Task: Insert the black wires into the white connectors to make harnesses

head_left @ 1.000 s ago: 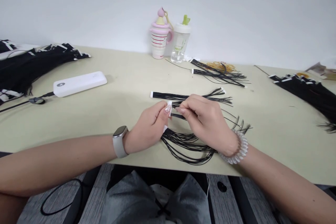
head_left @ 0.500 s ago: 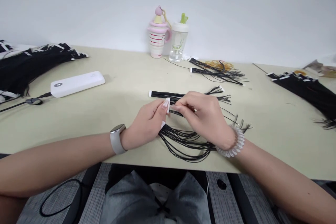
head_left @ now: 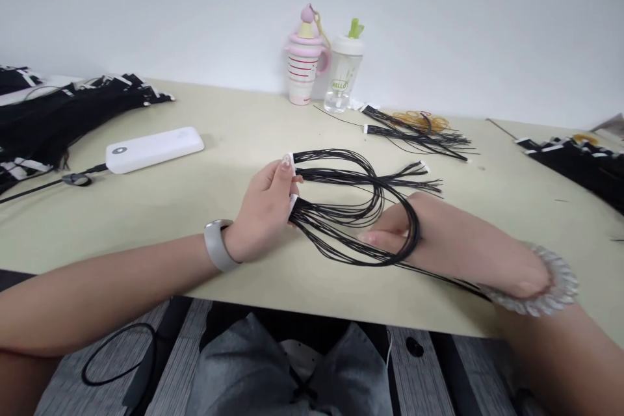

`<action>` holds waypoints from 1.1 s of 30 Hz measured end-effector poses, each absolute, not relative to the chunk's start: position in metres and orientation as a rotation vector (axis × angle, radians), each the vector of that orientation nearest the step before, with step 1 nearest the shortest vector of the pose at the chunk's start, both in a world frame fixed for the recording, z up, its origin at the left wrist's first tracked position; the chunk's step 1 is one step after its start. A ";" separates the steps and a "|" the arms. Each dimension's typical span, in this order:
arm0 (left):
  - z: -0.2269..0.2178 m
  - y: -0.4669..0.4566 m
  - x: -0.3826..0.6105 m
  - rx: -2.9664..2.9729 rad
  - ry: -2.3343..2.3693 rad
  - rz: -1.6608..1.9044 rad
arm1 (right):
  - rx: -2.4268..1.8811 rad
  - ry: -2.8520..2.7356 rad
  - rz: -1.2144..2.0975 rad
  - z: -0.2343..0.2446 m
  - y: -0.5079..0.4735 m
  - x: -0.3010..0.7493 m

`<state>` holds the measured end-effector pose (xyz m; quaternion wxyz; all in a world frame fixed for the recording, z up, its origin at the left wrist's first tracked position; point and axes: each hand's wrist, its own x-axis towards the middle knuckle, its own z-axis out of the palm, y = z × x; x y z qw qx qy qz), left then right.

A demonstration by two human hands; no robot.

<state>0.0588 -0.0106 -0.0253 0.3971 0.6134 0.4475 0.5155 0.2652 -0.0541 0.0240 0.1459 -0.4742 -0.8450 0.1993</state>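
My left hand [head_left: 267, 208] is closed on the white connector ends of a black wire harness [head_left: 336, 209], thumb on the upper connector. From these ends the thin wires curve right in wide loops above the table. My right hand [head_left: 429, 240] is at the right end of the loops, fingers curled together, with a bundle of wires crossing over them. Loose wire ends trail out below this hand toward the table's front edge. Behind the loops lies another black wire bundle [head_left: 409, 180] with a white connector at its right; its left end is hidden.
Harnesses [head_left: 414, 136] and yellow rubber bands [head_left: 429, 121] lie at the back. A pink-lidded cup [head_left: 301, 71] and a clear bottle [head_left: 344, 75] stand by the wall. A white power bank [head_left: 156, 149] is on the left. Wire piles lie far left [head_left: 82, 110] and right [head_left: 580, 166].
My right hand has moved right and toward me, away from the upper connector, and now has wires looped across it. The upper wires now arc out in a loop. My left hand shifted slightly left.
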 end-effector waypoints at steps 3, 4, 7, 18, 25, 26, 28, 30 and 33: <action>-0.025 -0.017 0.061 1.644 1.129 1.297 | -1.335 -2.506 0.686 0.011 -0.053 0.248; -0.025 -0.019 0.061 1.668 1.119 1.287 | -1.317 -2.471 0.668 0.008 -0.053 0.241; -0.028 -0.022 0.062 1.729 1.090 1.259 | -1.263 -2.369 0.728 0.003 -0.054 0.224; -0.029 -0.022 0.063 1.835 1.087 1.290 | -1.266 -2.223 0.890 -0.001 -0.056 0.216; -0.030 -0.022 0.062 1.818 1.071 1.274 | -1.214 -2.295 0.770 -0.004 -0.055 0.216; -0.030 -0.023 0.062 1.821 1.073 1.272 | -1.197 -2.287 0.806 -0.005 -0.054 0.216; -0.030 -0.023 0.061 1.833 1.066 1.273 | -1.166 -2.272 0.884 -0.006 -0.053 0.216; -0.029 -0.024 0.061 1.848 1.051 1.279 | -1.162 -2.271 0.928 -0.007 -0.052 0.216; -0.029 -0.025 0.061 1.873 1.046 1.278 | -1.210 -2.321 0.815 -0.007 -0.054 0.215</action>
